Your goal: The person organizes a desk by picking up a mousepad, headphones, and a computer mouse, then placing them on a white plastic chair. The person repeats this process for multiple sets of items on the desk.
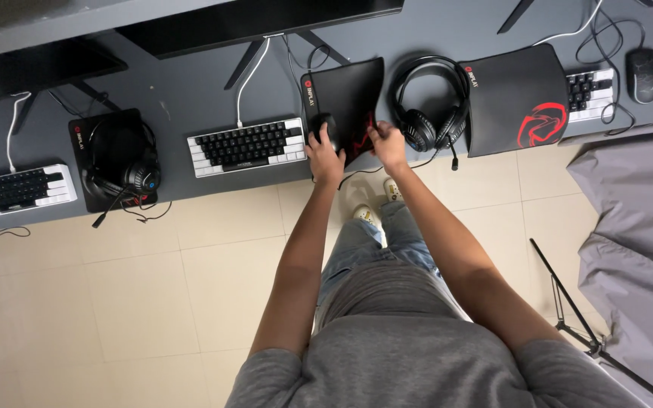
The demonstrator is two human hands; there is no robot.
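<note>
Just above frame centre, the left hand point(325, 155) cups the black mouse point(322, 130) while the right hand point(387, 145) pinches the mouse pad point(348, 94) edge, lifting it off the counter point(190, 91) (each grip closed).

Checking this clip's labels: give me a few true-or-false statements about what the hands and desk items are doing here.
1. The left hand rests on a black mouse. True.
2. The right hand holds a keyboard. False: it grips the near edge of the black mouse pad, which is lifted at that side.
3. A black headset lies on the desk right of that pad. True.
4. The middle keyboard is all white. False: black keys in the middle, white keys at its edges.
5. The person is seated. False: they stand, shoes on the tiled floor.
</note>
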